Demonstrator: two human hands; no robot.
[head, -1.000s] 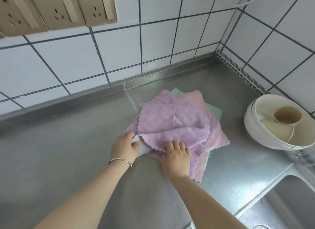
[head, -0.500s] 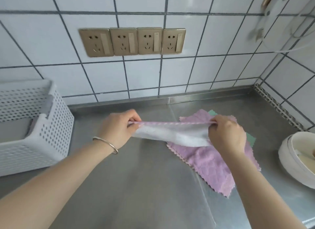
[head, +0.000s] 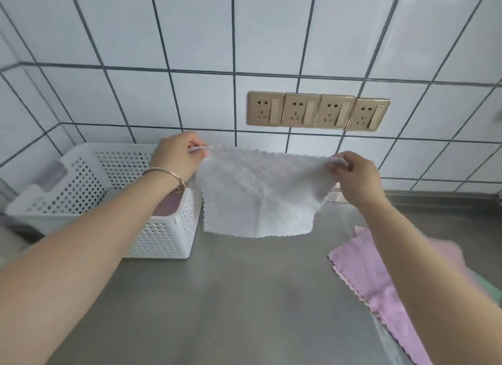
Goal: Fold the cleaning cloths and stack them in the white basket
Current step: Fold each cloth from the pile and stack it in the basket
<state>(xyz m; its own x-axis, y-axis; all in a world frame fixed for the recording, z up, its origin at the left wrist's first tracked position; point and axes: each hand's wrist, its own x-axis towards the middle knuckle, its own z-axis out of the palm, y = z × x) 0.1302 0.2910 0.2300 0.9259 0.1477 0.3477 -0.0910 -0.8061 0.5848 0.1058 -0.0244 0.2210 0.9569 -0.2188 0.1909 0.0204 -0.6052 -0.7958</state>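
Observation:
A white cleaning cloth [head: 258,196] hangs in the air above the steel counter, stretched between my two hands. My left hand [head: 176,154] pinches its upper left corner and my right hand [head: 353,173] pinches its upper right corner. The cloth's lower edge hangs just over the counter. The white perforated basket [head: 163,234] stands at the left, under my left forearm, with something purple lying inside it [head: 168,206]. A pile of purple cloths [head: 380,280] lies on the counter at the right, partly hidden by my right arm, with a bit of green cloth [head: 491,288] showing beneath.
The steel counter [head: 244,296] runs up to a white tiled wall [head: 190,39]. A row of gold wall sockets [head: 317,110] sits on the tiles above the cloth. The left wall meets the back wall behind the basket.
Both hands have pulled the white cloth out of the pile, lifted it and moved it left toward the basket; it now hangs spread out. The view has swung left and upward.

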